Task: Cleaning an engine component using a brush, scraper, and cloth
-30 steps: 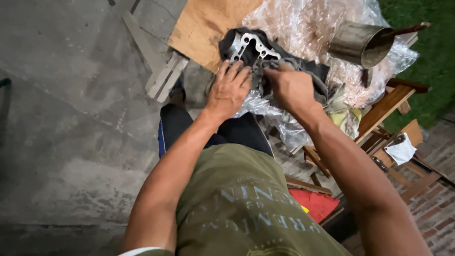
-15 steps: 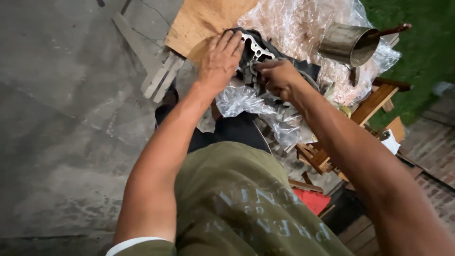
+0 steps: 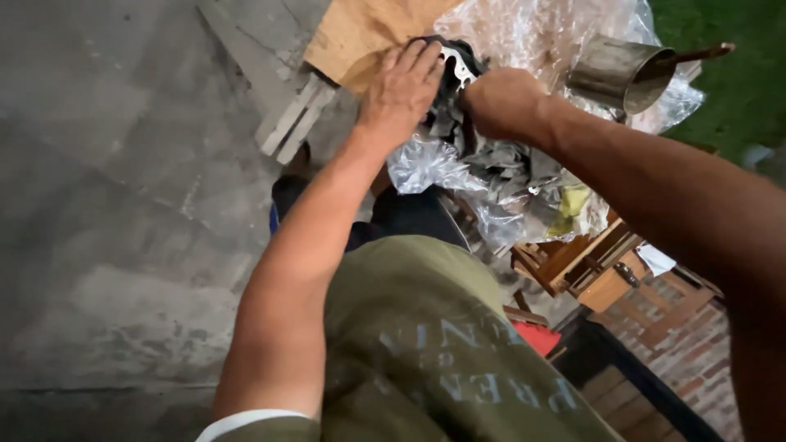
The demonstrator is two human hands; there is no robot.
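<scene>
The left hand [image 3: 401, 90] lies flat, fingers spread, on a dark metal engine part [image 3: 449, 82]; the right hand [image 3: 501, 102] grips its other side above crinkled plastic sheeting [image 3: 524, 33].

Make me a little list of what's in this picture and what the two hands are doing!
place: concrete floor seen from above
left hand: lies flat over the dark metal engine part
right hand: closed around the same part from the other side
under the part: crinkled clear plastic sheet, partly on a brown cardboard sheet
nearby: metal cup with a long handle, pale wooden slats, wooden frame pieces, green grass
clothes: olive green shirt
</scene>
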